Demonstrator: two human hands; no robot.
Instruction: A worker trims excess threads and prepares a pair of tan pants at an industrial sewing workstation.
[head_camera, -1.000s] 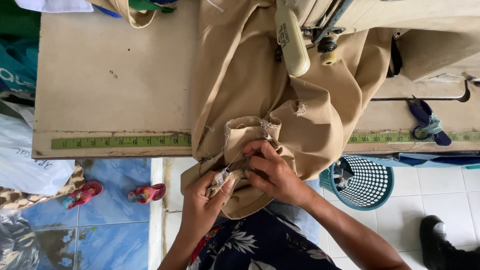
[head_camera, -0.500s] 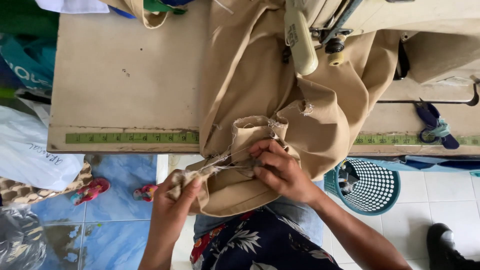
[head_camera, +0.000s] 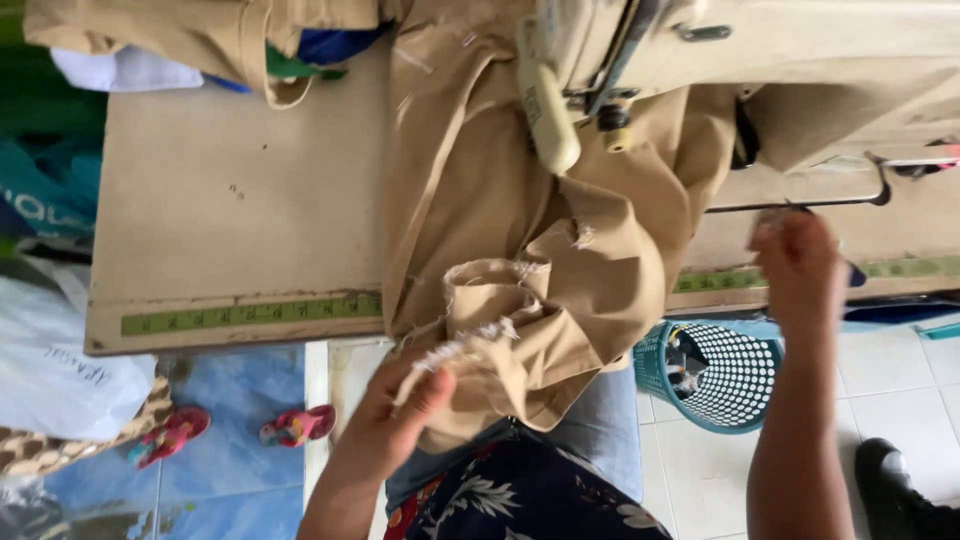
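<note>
A tan garment (head_camera: 520, 200) lies over the wooden sewing table (head_camera: 240, 200) and hangs off its front edge into my lap. My left hand (head_camera: 395, 420) pinches the garment's frayed, thready edge (head_camera: 470, 345) below the table edge. My right hand (head_camera: 800, 265) is raised at the right, over the table's front edge, apart from the cloth. It is blurred, and a small blue thing (head_camera: 856, 275) shows just behind it. Whether it grips anything is unclear. The cream sewing machine (head_camera: 700, 40) stands at the back, with the cloth under its head.
A green measuring tape (head_camera: 250, 315) runs along the table's front edge. A teal perforated basket (head_camera: 720, 370) stands on the tiled floor at the right, with a black shoe (head_camera: 890, 490) beyond it. Pink sandals (head_camera: 295, 425) and a white plastic bag (head_camera: 60, 370) lie at the left. More cloth (head_camera: 200, 40) is piled at the back left.
My right hand has left the frayed edge and swung up and right to the table edge. My left hand keeps hold of the cloth, now lower and nearer my lap.
</note>
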